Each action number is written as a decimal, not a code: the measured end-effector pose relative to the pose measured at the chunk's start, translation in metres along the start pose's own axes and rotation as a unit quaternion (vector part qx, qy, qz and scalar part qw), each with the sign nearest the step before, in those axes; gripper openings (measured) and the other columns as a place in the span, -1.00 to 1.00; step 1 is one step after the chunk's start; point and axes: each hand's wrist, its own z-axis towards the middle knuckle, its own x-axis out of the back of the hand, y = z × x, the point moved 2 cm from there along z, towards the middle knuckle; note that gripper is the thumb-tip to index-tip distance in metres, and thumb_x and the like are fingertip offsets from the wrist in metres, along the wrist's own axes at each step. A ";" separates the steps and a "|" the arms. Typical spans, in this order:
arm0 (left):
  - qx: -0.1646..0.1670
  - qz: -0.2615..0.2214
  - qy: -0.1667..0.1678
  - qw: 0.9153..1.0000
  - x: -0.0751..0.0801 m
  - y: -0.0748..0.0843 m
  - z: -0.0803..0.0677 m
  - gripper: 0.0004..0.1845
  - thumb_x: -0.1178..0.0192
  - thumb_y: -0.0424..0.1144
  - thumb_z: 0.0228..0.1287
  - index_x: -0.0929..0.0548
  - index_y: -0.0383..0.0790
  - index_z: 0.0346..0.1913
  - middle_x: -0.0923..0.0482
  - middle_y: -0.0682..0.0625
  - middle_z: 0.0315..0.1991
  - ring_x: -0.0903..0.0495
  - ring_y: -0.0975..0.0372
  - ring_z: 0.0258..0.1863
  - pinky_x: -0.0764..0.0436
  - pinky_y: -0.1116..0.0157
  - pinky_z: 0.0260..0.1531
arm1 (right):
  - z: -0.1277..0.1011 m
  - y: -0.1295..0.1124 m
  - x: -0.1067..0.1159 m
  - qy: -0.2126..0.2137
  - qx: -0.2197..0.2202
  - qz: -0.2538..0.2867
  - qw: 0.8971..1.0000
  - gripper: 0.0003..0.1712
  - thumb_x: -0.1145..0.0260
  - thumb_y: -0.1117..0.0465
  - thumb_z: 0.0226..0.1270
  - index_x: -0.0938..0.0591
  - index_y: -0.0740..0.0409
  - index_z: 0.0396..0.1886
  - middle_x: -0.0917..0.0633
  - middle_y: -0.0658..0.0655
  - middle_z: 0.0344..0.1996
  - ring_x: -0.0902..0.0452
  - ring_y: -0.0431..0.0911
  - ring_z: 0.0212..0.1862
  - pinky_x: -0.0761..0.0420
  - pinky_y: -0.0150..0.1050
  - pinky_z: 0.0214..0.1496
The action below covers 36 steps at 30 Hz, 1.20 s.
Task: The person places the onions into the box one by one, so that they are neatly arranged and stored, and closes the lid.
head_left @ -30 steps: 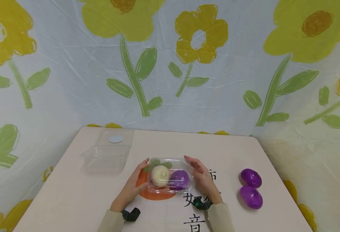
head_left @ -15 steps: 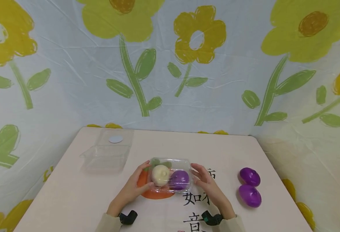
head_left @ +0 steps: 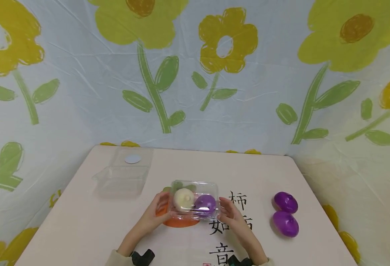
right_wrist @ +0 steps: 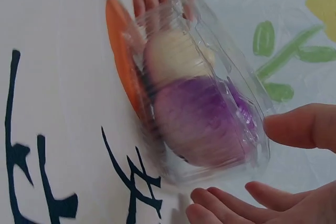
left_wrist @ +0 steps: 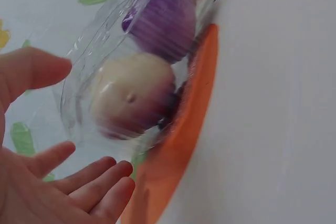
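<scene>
A closed clear plastic clamshell box [head_left: 199,188] sits on the mat's orange printed patch. Inside lie a cream onion-shaped piece [head_left: 183,199] and a purple onion-shaped piece [head_left: 205,205]. My left hand [head_left: 153,212] is at the box's left side; in the left wrist view its thumb [left_wrist: 42,67] is by the rim and its fingers spread below, clear of the wall. At the right side is my right hand [head_left: 233,218]. Its thumb [right_wrist: 299,125] meets or nearly meets the rim in the right wrist view, while the other fingers extend loosely, apart from the box.
An open clear clamshell box [head_left: 121,181] with its lid back stands at the far left. On the right lie two purple onion-shaped pieces, one [head_left: 285,202] behind the other [head_left: 285,224]. A flower-printed cloth [head_left: 198,129] walls the table [head_left: 71,221].
Both hands have drawn back toward the near side, the right one away from the box's far right corner. The box stays about where it was.
</scene>
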 end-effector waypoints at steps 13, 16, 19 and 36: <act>0.028 -0.031 0.023 0.999 -0.006 -0.007 -0.005 -0.80 -0.19 -0.47 0.29 -0.46 -0.52 -0.11 -0.52 -0.03 -0.30 -0.50 0.37 -0.32 -0.54 0.46 -0.34 | 0.017 0.011 -0.002 -0.032 0.002 0.056 0.998 -0.14 -0.13 0.41 0.22 -0.07 0.26 0.53 -0.13 0.39 0.50 -0.07 0.26 0.49 -0.19 0.11 0.46; 0.028 -0.046 0.009 0.999 -0.004 -0.011 -0.004 -0.87 -0.16 -0.46 0.32 -0.49 -0.54 -0.22 -0.49 0.07 -0.37 -0.48 0.39 -0.38 -0.52 0.46 -0.36 | 0.019 0.013 -0.004 -0.032 0.003 0.060 0.998 -0.15 -0.12 0.40 0.21 -0.08 0.30 0.52 -0.09 0.37 0.52 0.00 0.27 0.51 -0.10 0.17 0.48; 0.011 -0.059 -0.018 0.998 -0.004 -0.015 -0.004 -0.86 -0.13 -0.47 0.35 -0.52 -0.57 -0.31 -0.53 0.06 -0.44 -0.51 0.39 -0.43 -0.56 0.44 -0.40 | 0.019 0.014 -0.006 -0.031 0.001 0.059 0.998 -0.16 -0.09 0.41 0.18 -0.10 0.33 0.50 -0.11 0.36 0.51 0.02 0.27 0.51 -0.04 0.20 0.49; 0.051 -0.148 -0.073 0.985 -0.007 -0.028 -0.007 -0.64 -0.05 -0.31 0.50 -0.63 -0.68 -0.15 -0.75 -0.14 -0.31 -0.74 0.22 -0.36 -0.73 0.25 -0.26 | 0.008 0.010 0.002 -0.096 -0.070 0.038 0.992 -0.71 -0.02 0.24 0.43 -0.52 0.44 -0.28 -0.63 0.09 -0.48 -0.59 -0.10 -0.41 -0.66 -0.30 -0.26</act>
